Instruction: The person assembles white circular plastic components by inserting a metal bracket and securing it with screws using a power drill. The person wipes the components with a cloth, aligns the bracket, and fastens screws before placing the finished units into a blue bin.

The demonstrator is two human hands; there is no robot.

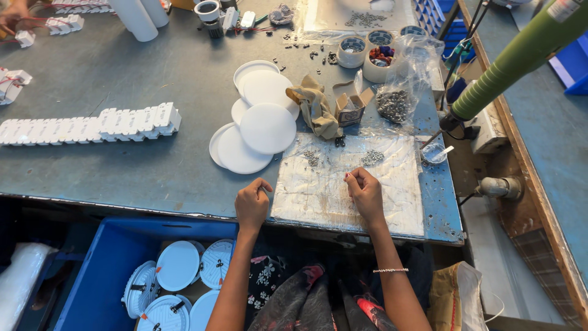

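Observation:
My left hand [252,202] rests curled on the near edge of the grey-blue table [122,171], fingers closed, seemingly with nothing in them. My right hand [365,193] lies on a plastic-covered work mat [318,190], its fingertips pinched together; whether they hold a small part is too small to tell. Small piles of metal screws [372,157] lie on the mat just beyond the right hand. A stack of white round discs [257,125] sits beyond the left hand.
A long row of white plastic blocks [92,125] lies at left. A tan cloth [315,107], a small open carton [350,109], a bag of screws [395,104] and tape rolls [352,52] stand behind the mat. A green tube [520,55] hangs at right. A blue crate [110,270] with round white lamps sits below. Another person's hand [12,15] is far left.

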